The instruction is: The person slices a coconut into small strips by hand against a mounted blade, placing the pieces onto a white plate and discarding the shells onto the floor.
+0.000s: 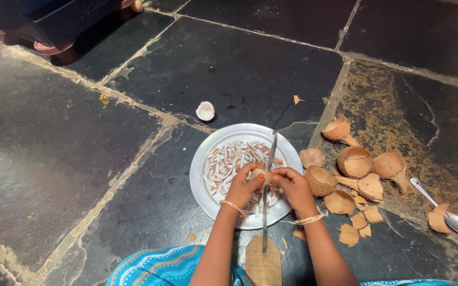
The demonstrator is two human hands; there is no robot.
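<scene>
My left hand (246,186) and my right hand (292,187) together grip a small brown-skinned coconut piece (261,175) and press it against an upright curved metal blade (270,159). The blade rises from a wooden board (263,265) lying near my knees. Below the hands stands a round metal plate (202,172) with several thin white coconut slices (229,159) on it. Both wrists wear bangles.
Several empty brown coconut shells (355,161) and shell fragments (360,222) lie on the dark stone floor right of the plate. A metal spoon (443,209) rests at far right. A white coconut piece (205,110) sits behind the plate. Dark furniture (54,21) stands at top left.
</scene>
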